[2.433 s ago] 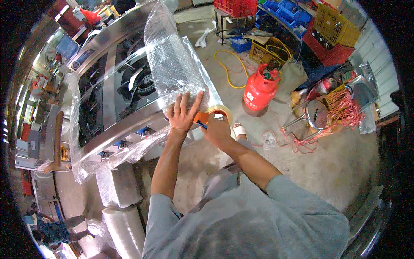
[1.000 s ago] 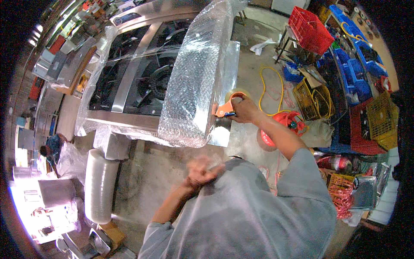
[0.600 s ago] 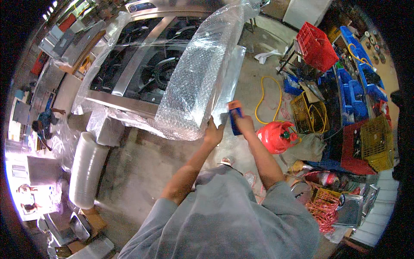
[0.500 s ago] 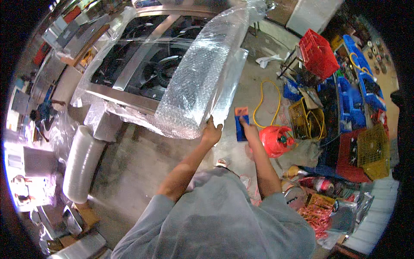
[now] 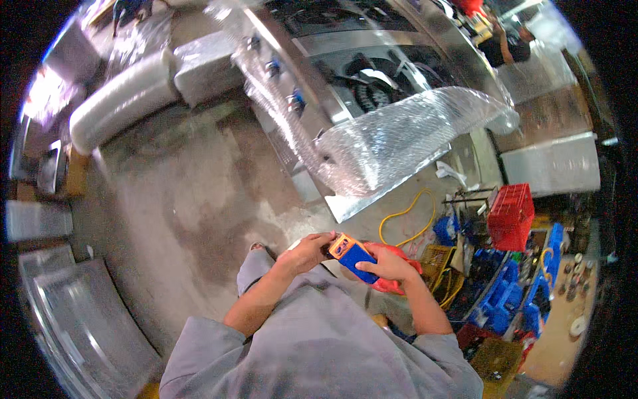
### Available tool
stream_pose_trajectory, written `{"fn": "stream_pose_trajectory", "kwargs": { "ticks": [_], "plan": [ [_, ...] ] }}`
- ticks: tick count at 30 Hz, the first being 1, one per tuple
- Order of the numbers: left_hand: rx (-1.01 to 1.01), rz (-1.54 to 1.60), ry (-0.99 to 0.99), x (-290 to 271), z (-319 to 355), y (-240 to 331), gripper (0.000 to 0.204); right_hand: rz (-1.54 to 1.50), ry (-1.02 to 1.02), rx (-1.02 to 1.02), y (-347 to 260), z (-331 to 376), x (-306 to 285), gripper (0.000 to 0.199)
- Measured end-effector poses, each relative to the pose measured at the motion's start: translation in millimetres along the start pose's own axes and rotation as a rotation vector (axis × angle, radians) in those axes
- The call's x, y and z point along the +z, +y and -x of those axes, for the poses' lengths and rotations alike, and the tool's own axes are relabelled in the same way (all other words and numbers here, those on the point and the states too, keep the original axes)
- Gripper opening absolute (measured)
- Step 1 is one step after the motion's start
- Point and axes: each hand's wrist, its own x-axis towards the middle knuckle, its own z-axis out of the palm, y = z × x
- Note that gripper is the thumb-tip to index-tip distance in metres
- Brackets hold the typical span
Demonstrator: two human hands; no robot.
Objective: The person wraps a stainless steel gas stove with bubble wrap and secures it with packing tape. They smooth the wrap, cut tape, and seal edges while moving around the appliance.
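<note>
Right hand (image 5: 387,265) grips a cutter (image 5: 352,255), fingers wrapped over its lower half, thumb side toward the body. Cutter: short flat rectangular handle, blue body, orange cap at the upper-left end; blade not discernible. It sits in front of the chest, tilted, orange end pointing up-left toward the left hand (image 5: 307,250). Left hand is curled, fingertips at the orange end; whether they pinch it or only touch it I cannot tell.

Both forearms rise from the lower edge out of grey sleeves (image 5: 319,352). Behind the right hand, partly hidden, a red cylinder (image 5: 389,286).

Above the hands: a steel stove (image 5: 372,80) with black burners, draped in bubble wrap (image 5: 399,143); 1 flap hangs off the near corner. Well apart from the cutter.

Concrete floor (image 5: 179,193) to the left. A roll of wrap (image 5: 119,106) lies upper left. Yellow hose (image 5: 405,216) on the floor just right of the hands; red crate (image 5: 512,216) and blue bins (image 5: 505,299) further right.
</note>
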Motion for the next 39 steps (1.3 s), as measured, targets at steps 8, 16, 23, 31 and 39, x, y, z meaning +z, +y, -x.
{"fn": "stream_pose_trajectory", "kwargs": {
  "ticks": [8,16,23,31,39],
  "plan": [
    [0.190,0.150,-0.063,-19,5,-32,0.025,0.362,-0.192,0.139,-94,0,-7,0.052],
    [0.400,0.225,-0.195,-26,16,-34,0.029,0.504,-0.341,0.114,-151,-27,-11,0.053],
    [0.469,-0.153,-0.027,-15,32,-19,0.029,0.428,-0.483,0.068,-124,-52,-43,0.059],
    [0.641,-0.276,0.158,13,5,-18,0.019,0.549,-0.587,-0.190,-110,-66,-80,0.058],
    [0.534,0.152,0.322,26,-13,-41,0.022,0.849,-0.756,-0.168,-131,-58,-88,0.063]
  ]
}}
